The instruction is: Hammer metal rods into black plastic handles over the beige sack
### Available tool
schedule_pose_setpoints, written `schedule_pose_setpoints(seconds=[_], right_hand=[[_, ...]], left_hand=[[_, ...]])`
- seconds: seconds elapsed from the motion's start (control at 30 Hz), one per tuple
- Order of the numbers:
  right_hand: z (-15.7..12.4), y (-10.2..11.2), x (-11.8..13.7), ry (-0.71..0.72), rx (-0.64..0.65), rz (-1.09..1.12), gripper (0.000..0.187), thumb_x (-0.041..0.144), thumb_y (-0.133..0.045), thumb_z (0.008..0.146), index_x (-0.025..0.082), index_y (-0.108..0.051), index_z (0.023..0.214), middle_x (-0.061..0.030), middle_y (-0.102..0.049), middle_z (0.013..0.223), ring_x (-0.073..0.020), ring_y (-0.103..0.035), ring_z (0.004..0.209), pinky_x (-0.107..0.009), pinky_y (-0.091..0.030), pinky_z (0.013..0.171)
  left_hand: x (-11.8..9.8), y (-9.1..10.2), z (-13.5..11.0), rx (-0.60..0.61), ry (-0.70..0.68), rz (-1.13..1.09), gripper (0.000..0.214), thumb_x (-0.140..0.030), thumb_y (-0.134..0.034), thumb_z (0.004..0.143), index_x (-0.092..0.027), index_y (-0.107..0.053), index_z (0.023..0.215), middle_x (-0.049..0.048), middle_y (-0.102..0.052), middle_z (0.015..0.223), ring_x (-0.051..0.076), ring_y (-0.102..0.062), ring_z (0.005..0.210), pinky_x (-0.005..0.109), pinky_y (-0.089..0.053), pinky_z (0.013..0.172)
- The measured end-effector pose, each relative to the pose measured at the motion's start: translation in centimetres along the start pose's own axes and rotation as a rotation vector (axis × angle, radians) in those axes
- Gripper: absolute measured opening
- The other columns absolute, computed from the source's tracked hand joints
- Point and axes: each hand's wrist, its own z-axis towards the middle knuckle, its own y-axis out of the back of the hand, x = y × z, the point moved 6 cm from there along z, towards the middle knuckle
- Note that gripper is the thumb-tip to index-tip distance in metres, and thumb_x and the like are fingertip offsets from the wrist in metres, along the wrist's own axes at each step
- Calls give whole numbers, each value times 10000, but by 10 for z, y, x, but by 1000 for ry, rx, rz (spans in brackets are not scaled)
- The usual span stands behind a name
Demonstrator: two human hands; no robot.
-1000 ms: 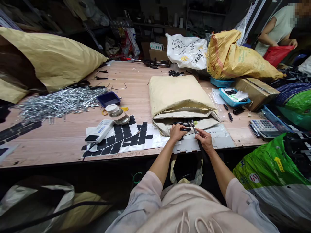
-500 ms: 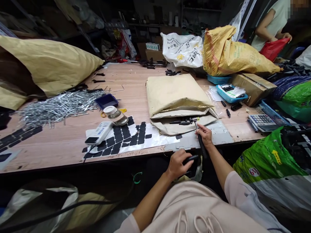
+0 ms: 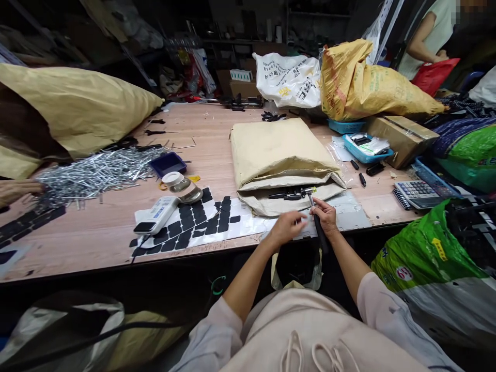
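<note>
My right hand (image 3: 325,217) is closed around a small hammer (image 3: 318,225) with a black handle, a silver head and a yellow tip. Its head rests by the mouth of a folded beige sack (image 3: 279,150) on the table. Several black handle-like pieces (image 3: 294,196) lie in the sack's opening, beside the hammer head. My left hand (image 3: 289,227) hovers over the table's front edge, just left of the hammer, its fingers apart and nothing visible in them. Below the edge, in front of my body, an open bag (image 3: 274,273) shows a dark inside.
Left of the sack are a pile of metal rods (image 3: 101,173), a blue tray (image 3: 168,165), a glass jar (image 3: 182,187), a white device (image 3: 157,217) and black stickers (image 3: 194,217). Another person's hand (image 3: 19,192) reaches in at far left. A calculator (image 3: 414,194) and green bag (image 3: 422,253) stand right.
My left hand has moved up towards the table edge, and the black handle-like piece it held is gone from it. Another person's hand has come in at far left. The hammer stays put.
</note>
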Motion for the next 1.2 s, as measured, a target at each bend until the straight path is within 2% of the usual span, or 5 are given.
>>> schedule_pose_setpoints(seconds=[0.1,0.23,0.57,0.97,1.2], right_hand=[[0,-1,1,-3,2,15,517,364,-715,691,128,-733,1151,25,-652,588,-104,-488,428,-243,-392,434],[0,-3,0,-15,16,12,522,360,-713,686,125,-732,1152,27,-648,584,-101,-475,425,-240,-387,431],[0,-2,-3,5,35,-87,542,382,-703,714,136,-726,1196,22,-643,610,-109,-482,460,-249,-403,464],[2,2,18,136,121,-286,485,324,-694,742,139,-736,1189,26,-603,647,-128,-537,595,-264,-429,591],[-1,5,2,114,128,-339,455,322,-689,732,138,-757,1142,37,-564,619,-109,-463,538,-256,-391,539]], left_hand=[[19,31,47,-277,85,242,275,-198,-629,866,-233,-730,1120,81,-632,1053,230,-577,1015,348,-473,921],[44,28,74,-276,151,428,225,-177,-661,836,-238,-747,1035,107,-579,1089,291,-491,1099,418,-432,963],[70,12,49,-248,176,320,227,-329,-672,875,-262,-734,1083,52,-625,1006,227,-517,987,353,-409,898],[75,12,50,-267,216,232,231,-327,-719,828,-283,-757,1052,28,-642,1016,216,-523,987,344,-405,893],[77,10,51,-265,230,241,229,-314,-711,836,-280,-754,1059,30,-644,1029,218,-517,1000,347,-396,901]])
